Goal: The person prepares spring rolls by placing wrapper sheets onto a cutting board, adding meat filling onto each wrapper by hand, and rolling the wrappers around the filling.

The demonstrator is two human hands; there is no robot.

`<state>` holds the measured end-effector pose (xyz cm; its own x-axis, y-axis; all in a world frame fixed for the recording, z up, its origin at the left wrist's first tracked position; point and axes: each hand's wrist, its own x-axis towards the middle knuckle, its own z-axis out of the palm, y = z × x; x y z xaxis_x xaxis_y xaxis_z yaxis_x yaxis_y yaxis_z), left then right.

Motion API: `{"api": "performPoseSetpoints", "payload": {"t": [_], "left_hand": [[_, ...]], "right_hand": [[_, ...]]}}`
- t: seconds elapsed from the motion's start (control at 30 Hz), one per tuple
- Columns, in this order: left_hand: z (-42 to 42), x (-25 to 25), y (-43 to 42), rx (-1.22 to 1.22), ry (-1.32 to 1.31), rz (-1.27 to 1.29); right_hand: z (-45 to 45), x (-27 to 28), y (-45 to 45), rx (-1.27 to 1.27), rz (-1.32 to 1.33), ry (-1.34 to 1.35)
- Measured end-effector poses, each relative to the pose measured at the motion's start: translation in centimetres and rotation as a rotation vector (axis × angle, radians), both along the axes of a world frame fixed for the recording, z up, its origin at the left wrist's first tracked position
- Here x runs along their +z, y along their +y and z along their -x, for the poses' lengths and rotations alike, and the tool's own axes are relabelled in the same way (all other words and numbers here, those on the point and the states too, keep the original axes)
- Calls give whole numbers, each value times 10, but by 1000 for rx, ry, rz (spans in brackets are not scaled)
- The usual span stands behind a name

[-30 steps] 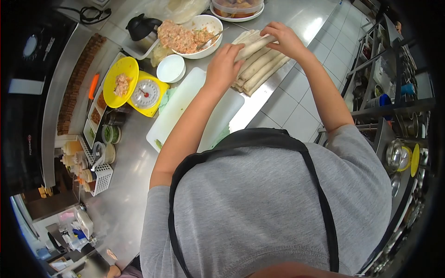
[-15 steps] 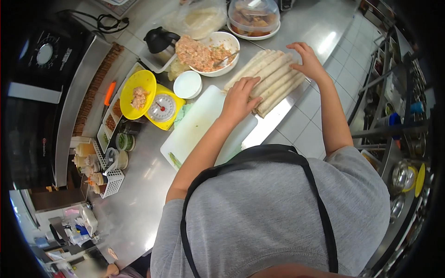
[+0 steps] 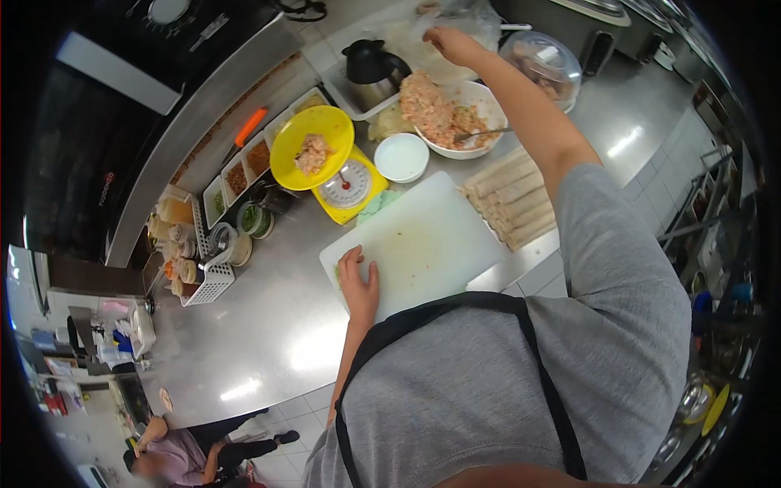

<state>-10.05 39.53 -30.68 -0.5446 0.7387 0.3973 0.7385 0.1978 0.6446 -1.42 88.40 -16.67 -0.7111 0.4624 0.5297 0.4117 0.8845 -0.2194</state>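
My left hand (image 3: 358,282) rests with its fingers apart on the left part of a white cutting board (image 3: 423,236), over a bit of green leaf. Stretched to the back, my right hand (image 3: 455,45) has its fingers closed at a clear plastic bag (image 3: 407,49) of pale, round wrappers. Just right of the board lie several pale, uncooked rolls (image 3: 512,199) side by side, partly hidden by my right arm. Below that arm stands a white bowl (image 3: 486,106) of pinkish minced filling (image 3: 427,106), with a spoon in it.
A yellow scale (image 3: 346,191) carries a yellow bowl (image 3: 285,163) with some filling. A small white bowl (image 3: 401,157), steel jug (image 3: 374,81) and covered plate (image 3: 545,65) stand nearby. Bottles fill a white basket (image 3: 211,285). A person (image 3: 179,455) sits beyond the counter.
Both hands have left the rolls. My left hand moved to the board's left part, and my right hand reached back to the plastic bag. The camera view has shifted.
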Motion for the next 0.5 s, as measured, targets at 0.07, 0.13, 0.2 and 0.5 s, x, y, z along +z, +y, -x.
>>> {"api": "performPoseSetpoints", "payload": {"t": [0.07,0.13,0.2,0.5], "left_hand": [[2,2,1,7,7,23],[1,4,1,2,-40,55],[3,3,1,1,-10,77],[6,2,2,-19,20,114]], "right_hand": [[10,-25,23,-94,-5,-211],[9,-21,17,-140,37,-279],[9,-20,16,-194,85,-352],[-6,-8,53,34,79,-536]]}}
